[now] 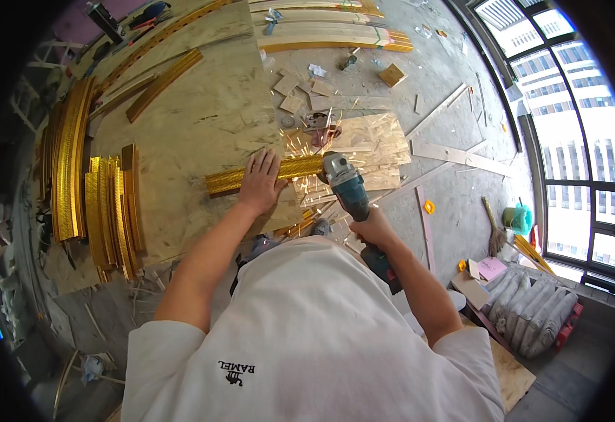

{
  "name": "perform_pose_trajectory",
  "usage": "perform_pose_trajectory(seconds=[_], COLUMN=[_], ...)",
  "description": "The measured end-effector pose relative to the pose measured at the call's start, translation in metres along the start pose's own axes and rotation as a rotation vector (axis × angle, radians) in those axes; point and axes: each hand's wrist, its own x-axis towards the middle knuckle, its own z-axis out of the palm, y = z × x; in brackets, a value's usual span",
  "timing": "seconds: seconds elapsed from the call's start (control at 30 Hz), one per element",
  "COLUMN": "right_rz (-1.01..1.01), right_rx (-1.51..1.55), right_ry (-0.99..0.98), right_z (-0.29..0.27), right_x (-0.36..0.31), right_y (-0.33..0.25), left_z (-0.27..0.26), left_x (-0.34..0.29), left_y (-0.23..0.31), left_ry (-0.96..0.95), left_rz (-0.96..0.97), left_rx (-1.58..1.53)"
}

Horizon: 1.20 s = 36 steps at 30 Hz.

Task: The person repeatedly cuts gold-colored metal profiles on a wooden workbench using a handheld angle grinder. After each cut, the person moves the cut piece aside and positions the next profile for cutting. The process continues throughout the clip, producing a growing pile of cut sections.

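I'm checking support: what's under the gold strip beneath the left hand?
The gold strip lies over the tabletop, its right end jutting past the edge. The surface directly beneath is covered.

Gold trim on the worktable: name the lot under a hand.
The patterned length under the left hand, jutting past the right edge of the worktable to the angle grinder; the other gold trim lies farther left, untouched.

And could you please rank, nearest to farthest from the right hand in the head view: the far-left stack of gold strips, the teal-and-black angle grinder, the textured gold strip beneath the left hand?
1. Angle grinder: in the right hand.
2. Textured gold strip: left, under the left hand.
3. Stack of gold strips: far left.
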Motion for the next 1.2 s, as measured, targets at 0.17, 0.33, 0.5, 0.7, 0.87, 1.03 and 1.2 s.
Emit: perform_pose_trajectory(seconds=[0.17, 0.33, 0.5, 0.7, 0.87, 1.03, 1.2], right_rz=[-0.013, -0.004, -0.006, -0.01, -0.012, -0.036, -0.024], right_rx=[-0.017, -0.015, -0.02, -0.021, -0.015, -0.017, 0.019], right_ry=[0.013, -0.008, 0.006, 0.026, 0.03, 0.027, 0.036], right_z=[0.001, 0.002, 0.004, 0.007, 0.008, 0.008, 0.009], right_x=[0.0, -0.003, -0.001, 0.001, 0.003, 0.014, 0.02], right_y=[-0.002, -0.009, -0.009, -0.009, -0.015, -0.012, -0.03], left_z=[0.0, -0.001, -0.005, -0.004, -0.003, -0.005, -0.008], left_x=[0.001, -0.001, -0.001, -0.001, -0.001, -0.001, -0.001], left_y=[-0.001, 0.0, 0.001, 0.0, 0.0, 0.001, 0.003], left_ry=[0.013, -0.008, -0.042, -0.024, -0.032, -0.053, -0.049], left_rz=[0.005, -0.005, -0.014, -0.001, -0.009, -0.012, -0.01], left_rx=[0.001, 0.01, 0.021, 0.014, 0.01, 0.005, 0.005])
